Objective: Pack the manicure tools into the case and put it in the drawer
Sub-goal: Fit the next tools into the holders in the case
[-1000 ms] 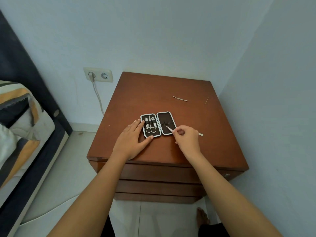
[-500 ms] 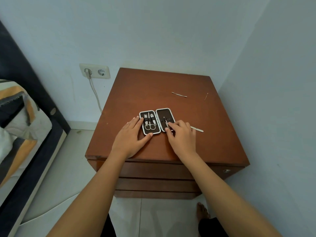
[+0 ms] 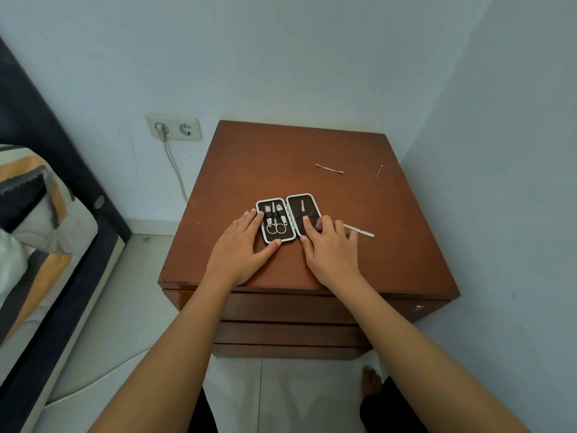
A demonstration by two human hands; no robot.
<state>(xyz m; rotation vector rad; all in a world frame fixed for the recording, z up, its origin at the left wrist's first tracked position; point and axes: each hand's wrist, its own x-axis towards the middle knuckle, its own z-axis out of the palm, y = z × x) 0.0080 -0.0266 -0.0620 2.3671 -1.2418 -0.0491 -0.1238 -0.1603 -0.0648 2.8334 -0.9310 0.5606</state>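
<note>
The manicure case [image 3: 311, 204] lies open on the brown nightstand [image 3: 274, 157]. Its left half holds small scissors [image 3: 276, 228] and two other tools under straps. My left hand [image 3: 240, 245] lies over that half's left and front edges and holds it down. My right hand [image 3: 331, 248] rests on the right half, its fingertips on the lower end of a slim metal tool [image 3: 302, 207] that stands in that half. A flat nail file [image 3: 362, 231] lies just right of my right hand. Another thin tool [image 3: 329, 168] and a pin-like stick [image 3: 379, 172] lie farther back.
The nightstand's drawers [image 3: 290, 307] are shut, below its front edge. Walls close in behind and on the right. A socket with a plugged cable [image 3: 174, 127] is on the wall at left, a bed [image 3: 37, 229] farther left. A bare foot [image 3: 371, 381] stands on the tiled floor.
My right hand carried the slim tool from above the case's right half down into it; the tool now stands upright inside. My left hand stayed on the case.
</note>
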